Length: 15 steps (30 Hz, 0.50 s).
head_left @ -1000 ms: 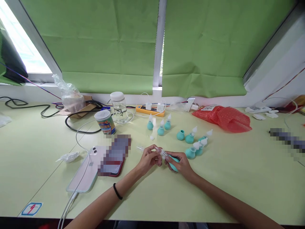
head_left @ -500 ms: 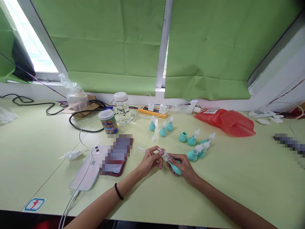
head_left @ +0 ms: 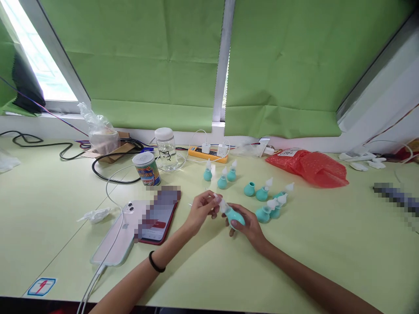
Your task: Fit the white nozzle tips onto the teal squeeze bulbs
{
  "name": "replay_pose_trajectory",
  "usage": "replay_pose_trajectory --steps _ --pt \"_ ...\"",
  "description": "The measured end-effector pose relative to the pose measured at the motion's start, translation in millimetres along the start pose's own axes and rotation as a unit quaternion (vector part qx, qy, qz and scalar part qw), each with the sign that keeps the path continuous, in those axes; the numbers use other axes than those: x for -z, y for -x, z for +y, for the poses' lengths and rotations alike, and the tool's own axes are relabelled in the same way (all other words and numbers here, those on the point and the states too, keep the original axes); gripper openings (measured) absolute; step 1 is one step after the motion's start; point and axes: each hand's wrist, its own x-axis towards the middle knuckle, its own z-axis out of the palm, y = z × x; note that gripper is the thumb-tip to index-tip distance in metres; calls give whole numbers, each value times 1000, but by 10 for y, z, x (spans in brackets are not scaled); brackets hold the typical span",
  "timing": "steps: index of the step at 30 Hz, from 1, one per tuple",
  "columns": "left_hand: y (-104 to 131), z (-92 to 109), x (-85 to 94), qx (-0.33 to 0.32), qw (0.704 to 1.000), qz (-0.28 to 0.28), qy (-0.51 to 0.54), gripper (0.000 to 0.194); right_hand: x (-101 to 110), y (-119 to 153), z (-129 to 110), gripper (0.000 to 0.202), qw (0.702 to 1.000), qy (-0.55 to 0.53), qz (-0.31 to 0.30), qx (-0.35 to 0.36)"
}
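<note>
My right hand [head_left: 247, 224] is wrapped round a teal squeeze bulb [head_left: 235, 216] that tilts up to the left. A clear nozzle [head_left: 223, 205] sits at the bulb's mouth. The fingers of my left hand [head_left: 203, 209] pinch the narrow tip of that nozzle. To the right stand several teal bulbs with white tips, one of them [head_left: 262, 214] close to my right hand. One bulb [head_left: 249, 189] has an open mouth and no tip. Farther back, a group of 3 tipped bulbs [head_left: 222, 182] stands upright.
Two phones, one pink [head_left: 114, 237] and one red-edged [head_left: 163, 222], lie left of my hands with a white cable. Behind are a printed can [head_left: 147, 169], a jar [head_left: 166, 152], an orange power strip [head_left: 207, 154] and a red bag [head_left: 309, 168].
My right hand's grip has shifted, so more of the bulb shows, and its fingers no longer cover the nozzle. The view has moved slightly.
</note>
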Motion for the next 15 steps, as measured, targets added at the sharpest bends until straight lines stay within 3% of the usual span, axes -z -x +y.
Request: replay_pose_trajectory --steps 4,7,9,11,15 --pt "-208 407 298 -136 977 107 -124 27 29 -13 83 53 999 29 -3 30" --pt "-432 515 580 -216 904 185 -319 27 24 -5 102 40 995 96 -20 31" --pt "-597 453 755 -220 853 201 -428 27 13 3 98 34 993 114 -25 31" --pt "-759 345 908 -181 819 202 -506 28 4 10 96 30 994 108 -20 26" --pt "-986 251 1106 -106 801 206 -552 33 -2 10 104 26 995 102 -18 9"
